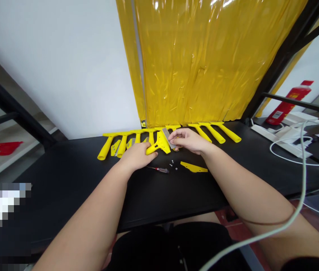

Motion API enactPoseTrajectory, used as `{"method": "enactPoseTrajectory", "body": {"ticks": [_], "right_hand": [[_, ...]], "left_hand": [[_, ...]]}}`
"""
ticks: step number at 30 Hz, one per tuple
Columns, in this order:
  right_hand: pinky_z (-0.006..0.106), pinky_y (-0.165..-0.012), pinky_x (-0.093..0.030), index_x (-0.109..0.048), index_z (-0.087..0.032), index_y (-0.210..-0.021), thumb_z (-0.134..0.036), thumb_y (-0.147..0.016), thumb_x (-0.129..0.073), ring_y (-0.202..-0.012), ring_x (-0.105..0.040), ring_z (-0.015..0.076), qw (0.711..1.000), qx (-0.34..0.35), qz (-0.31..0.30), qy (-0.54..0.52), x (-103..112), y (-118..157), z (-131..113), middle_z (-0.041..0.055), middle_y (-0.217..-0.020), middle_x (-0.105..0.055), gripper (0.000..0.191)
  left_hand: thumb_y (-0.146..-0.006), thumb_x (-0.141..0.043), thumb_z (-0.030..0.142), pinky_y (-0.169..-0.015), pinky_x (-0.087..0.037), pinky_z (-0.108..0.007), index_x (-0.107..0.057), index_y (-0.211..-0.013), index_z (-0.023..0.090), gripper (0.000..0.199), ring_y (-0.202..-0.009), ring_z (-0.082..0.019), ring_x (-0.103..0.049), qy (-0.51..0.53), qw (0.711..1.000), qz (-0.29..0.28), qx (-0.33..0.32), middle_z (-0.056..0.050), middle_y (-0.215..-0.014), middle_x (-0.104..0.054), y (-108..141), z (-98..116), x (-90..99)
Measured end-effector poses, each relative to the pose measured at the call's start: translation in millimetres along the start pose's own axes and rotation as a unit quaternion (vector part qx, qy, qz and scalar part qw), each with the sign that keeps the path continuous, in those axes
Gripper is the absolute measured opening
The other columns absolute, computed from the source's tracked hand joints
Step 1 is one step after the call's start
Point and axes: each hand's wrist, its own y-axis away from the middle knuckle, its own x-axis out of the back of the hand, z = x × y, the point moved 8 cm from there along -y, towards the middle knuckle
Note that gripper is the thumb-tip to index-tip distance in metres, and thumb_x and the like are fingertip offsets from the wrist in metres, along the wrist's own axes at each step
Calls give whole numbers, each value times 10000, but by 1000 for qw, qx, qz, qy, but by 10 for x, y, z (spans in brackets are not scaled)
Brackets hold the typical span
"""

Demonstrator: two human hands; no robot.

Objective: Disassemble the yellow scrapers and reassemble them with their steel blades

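My left hand (138, 156) is wrapped round the handle of a yellow scraper (161, 142), whose wide head points to the right. Between the fingers of my right hand (187, 140) is a flat grey metal blade (167, 136), held at the edge of the scraper's head; whether the two touch I cannot tell. Below them on the black table lie a small screwdriver (162, 170) with a clear and red handle, a few tiny screws (171, 164) and a nut (176, 169). A loose yellow cover plate (193, 167) rests under my right wrist.
Several yellow scrapers (122, 145) line the back of the black table (154, 199), with more at the right (216, 132). Behind hangs a yellow plastic curtain (201, 67). At right stand a red bottle (289, 101) and white trays; a white cable (303, 180) crosses near my right arm.
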Motion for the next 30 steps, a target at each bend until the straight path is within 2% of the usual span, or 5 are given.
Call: {"method": "enactPoseTrajectory", "body": {"ticks": [5, 9, 18, 26, 30], "right_hand": [[227, -567, -598, -594, -219, -964, -113, -744, -820, -569, -621, 108, 999, -20, 26, -10, -34, 21, 22, -54, -660, -669, 333], [233, -583, -638, -631, -194, -1009, -89, -759, -808, -591, -632, 111, 998, -50, 42, 2, -43, 30, 50, -54, -645, -641, 324], [235, -538, -659, -656, -185, -842, -134, -772, -854, -569, -649, 113, 994, -105, 26, -7, -84, 20, 160, -17, -639, -637, 217], [232, -571, -635, -693, -200, -864, -160, -818, -816, -652, -704, 142, 994, -87, 43, -41, -19, 40, 79, 16, -711, -701, 137], [166, -515, -521, -740, -170, -956, -99, -765, -823, -561, -589, 68, 996, -35, 24, -80, 75, 72, -109, -16, -708, -682, 220]], "left_hand": [[-895, -542, 609, -705, -489, -382, -707, -1016, 226, 434, -948, -331, -710, -12, 1000, -1, 3, -116, -1052, -753, 13, 22, -7], [-900, -538, 624, -704, -493, -391, -699, -1000, 229, 438, -947, -334, -710, -17, 1000, -1, -2, -111, -1057, -755, 12, 35, -10], [-925, -532, 600, -724, -511, -404, -688, -1018, 232, 410, -951, -335, -703, -28, 999, 20, -8, -115, -1048, -754, 26, 52, 26], [-920, -536, 626, -720, -501, -397, -681, -1098, 246, 444, -988, -351, -692, -39, 999, 32, 5, -119, -1053, -743, 32, 25, 48], [-918, -546, 613, -713, -487, -386, -676, -1098, 249, 426, -994, -346, -694, -42, 999, 32, 9, -111, -1066, -747, 30, 16, 60]]}}
